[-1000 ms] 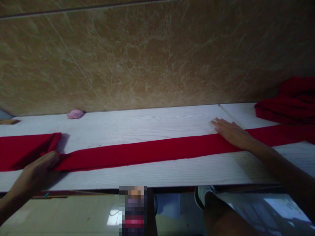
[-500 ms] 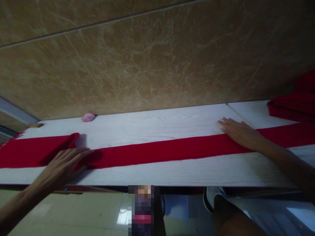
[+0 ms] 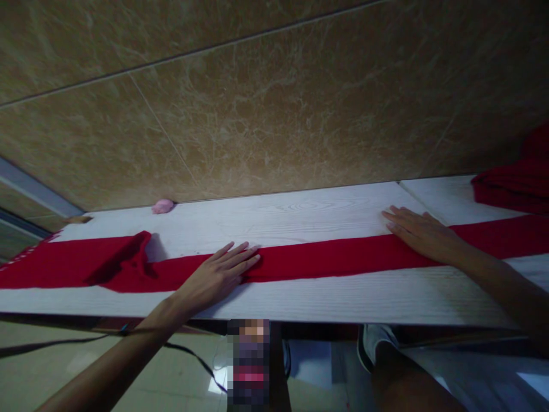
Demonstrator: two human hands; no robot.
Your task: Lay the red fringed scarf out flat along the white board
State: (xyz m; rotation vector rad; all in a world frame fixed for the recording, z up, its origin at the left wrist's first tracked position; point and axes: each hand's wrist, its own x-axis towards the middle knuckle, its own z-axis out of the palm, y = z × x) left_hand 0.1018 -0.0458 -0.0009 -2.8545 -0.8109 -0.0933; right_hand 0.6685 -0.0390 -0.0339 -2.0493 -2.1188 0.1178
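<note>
A long red scarf (image 3: 317,259) stretches across the white wood-grain table (image 3: 291,300), narrow and folded from the middle to the right. At the left it widens to a fringed end, with a raised, bunched fold (image 3: 139,254) where the wide and narrow parts meet. My left hand (image 3: 221,272) lies flat on the narrow strip just left of the middle, fingers spread and pointing right. Farther right, my right hand (image 3: 418,232) rests across the strip, its fingers stretched past the upper edge onto the tabletop. Neither hand grips anything.
More red fabric (image 3: 510,186) is heaped at the right end. A small pink object (image 3: 163,206) sits by the tiled wall (image 3: 274,120), and a brown item (image 3: 78,219) lies at the far left corner. Below the front edge are a shoe (image 3: 377,343) and a dark strap (image 3: 193,357).
My left hand has moved right along the scarf, from beside the bunched fold to near the middle. The right hand has stayed in place. A dark strap has appeared below the table.
</note>
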